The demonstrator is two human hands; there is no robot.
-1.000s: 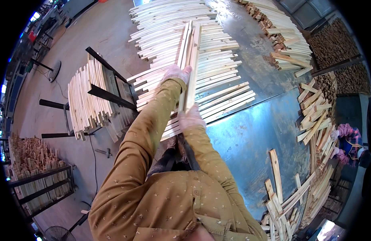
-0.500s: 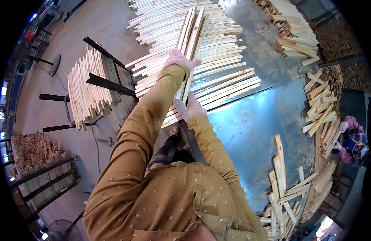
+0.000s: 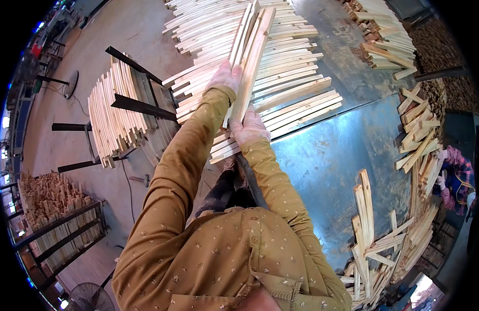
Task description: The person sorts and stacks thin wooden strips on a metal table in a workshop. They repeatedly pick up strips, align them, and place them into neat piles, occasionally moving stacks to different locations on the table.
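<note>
Both my hands grip a small bundle of long pale wooden strips (image 3: 257, 54), tilted up and away from me over the table. My left hand (image 3: 225, 78) is wrapped round the bundle's left side, about midway along. Closer to me, my right hand (image 3: 251, 127) clasps the lower end of the strips, its fingers partly hidden by the wood. Beneath and beyond the bundle, many more wooden strips (image 3: 294, 73) lie side by side in rows on the metal tabletop (image 3: 322, 150).
Loose strips (image 3: 364, 228) are heaped at the near right, with more piles (image 3: 390, 49) at the far right. A black metal rack (image 3: 141, 106) with stacked strips stands left, another rack (image 3: 68, 223) nearer. A co-worker (image 3: 457, 179) is at the right edge. A fan (image 3: 89, 298) stands lower left.
The bundle has turned slightly, so a strip's broad face now shows. My right hand has shifted up and right along its lower end. The co-worker's arms have moved.
</note>
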